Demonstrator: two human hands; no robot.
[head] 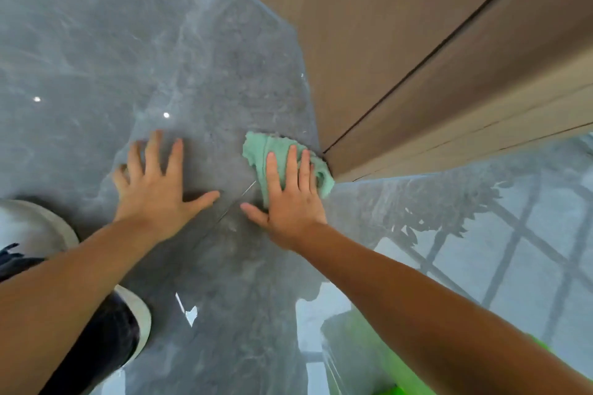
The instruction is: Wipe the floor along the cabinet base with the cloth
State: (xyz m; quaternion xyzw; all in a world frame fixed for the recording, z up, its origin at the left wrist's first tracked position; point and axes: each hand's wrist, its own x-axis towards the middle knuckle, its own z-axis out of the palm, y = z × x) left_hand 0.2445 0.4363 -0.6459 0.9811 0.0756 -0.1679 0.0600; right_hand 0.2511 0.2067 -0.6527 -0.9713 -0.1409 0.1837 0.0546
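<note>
Head view looks straight down at my right hand [290, 202], spread flat and pressing the green cloth [282, 159] onto the grey floor [128, 42], right at the corner of the wooden cabinet [417, 58]. My left hand [157, 183] is open too, palm on the tile, holding nothing, bracing me at about nine o'clock from the cloth. To do this stroke well, I think I should keep the cloth's edge touching the cabinet base and drag it toward twelve o'clock along that seam, fingers [272, 170] pushing evenly so the bunched fabric doesn't roll. At seven o'clock my shoe [128, 324] is planted, clear of the stroke. A bright green object [385, 362] at five o'clock is too blurred to name.
</note>
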